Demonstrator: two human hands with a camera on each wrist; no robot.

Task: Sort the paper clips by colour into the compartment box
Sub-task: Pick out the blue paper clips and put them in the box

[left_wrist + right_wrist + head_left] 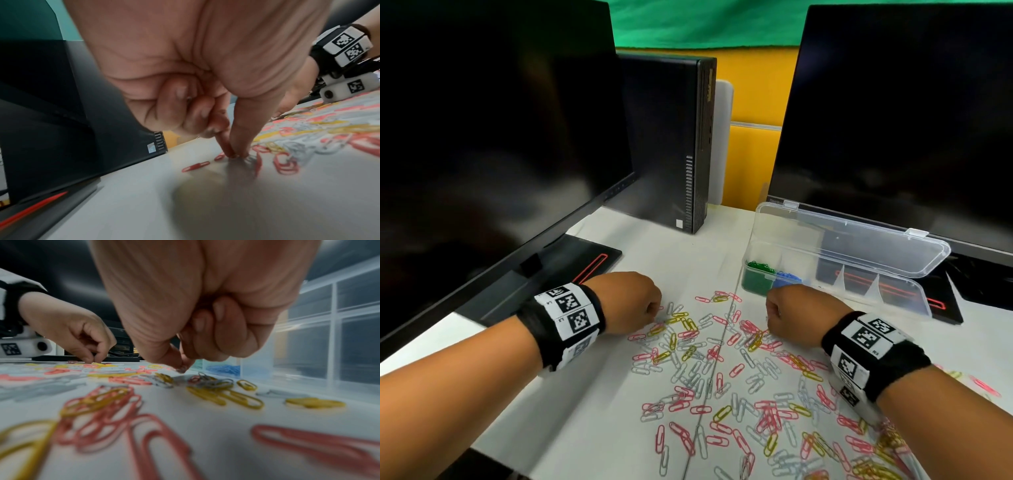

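Note:
Red, yellow and white paper clips [722, 373] lie scattered over the white table. The clear compartment box [893, 291] stands open at the back right, with green clips [758, 269] in its leftmost compartment and blue clips [787, 277] in the one beside it. My left hand [655, 310] pinches thumb and index down onto the table [236, 156] at the pile's left edge, between a red clip [220, 156] and a white one; what it holds is hidden. My right hand [768, 317] hovers just in front of the box and pinches a small reddish clip [182, 369].
Two dark monitors [493, 137] [900, 113] and a small black computer [671, 144] stand behind the work area. Their black stands [585, 260] reach onto the table. The box lid [859, 236] leans back against the right monitor.

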